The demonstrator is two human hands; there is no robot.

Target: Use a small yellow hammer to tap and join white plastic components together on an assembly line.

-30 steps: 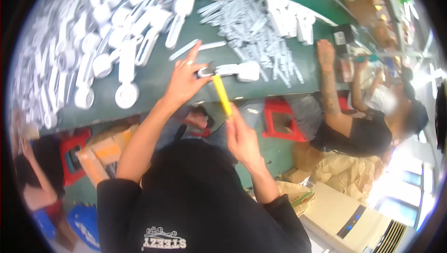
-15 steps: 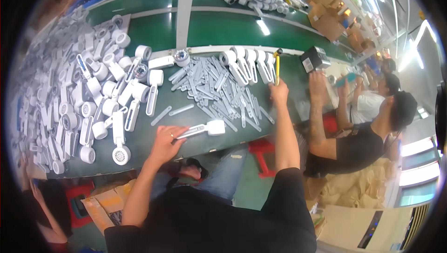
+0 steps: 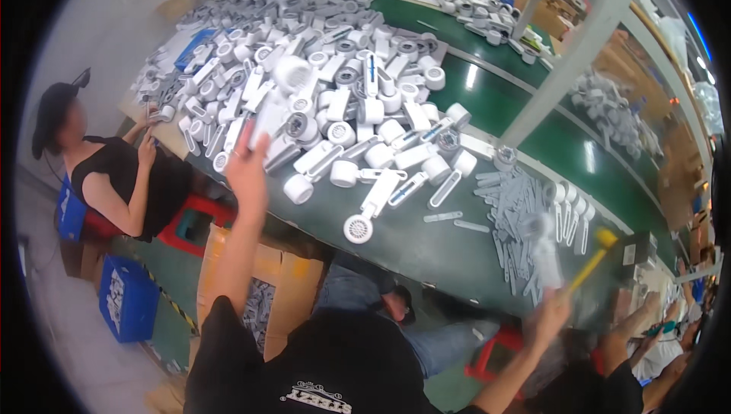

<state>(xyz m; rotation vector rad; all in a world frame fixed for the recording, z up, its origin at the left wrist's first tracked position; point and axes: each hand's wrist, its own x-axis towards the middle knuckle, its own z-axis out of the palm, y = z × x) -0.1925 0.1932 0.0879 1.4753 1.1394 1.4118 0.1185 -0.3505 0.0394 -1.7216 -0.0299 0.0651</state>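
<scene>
My left hand is raised over the near part of the pile, its thumb and fingers around the handle of a white handheld fan, which is blurred by motion. In my right hand, near the table's front right, is a hammer with a yellow handle, its head tilted up to the right. Just beyond that hand a blurred white fan overlaps grey strips; whether the hand also holds it I cannot tell. Several finished-looking white fans stand side by side beyond it.
A big pile of white fan parts covers the left of the green table. A white post rises at the far edge. A carton stands below the near edge. A co-worker sits at left; another person's arm is at right.
The view has swung left. My left hand has gone from the fan at the table's front edge to the pile. My right hand, still with the hammer, has drawn back nearer me.
</scene>
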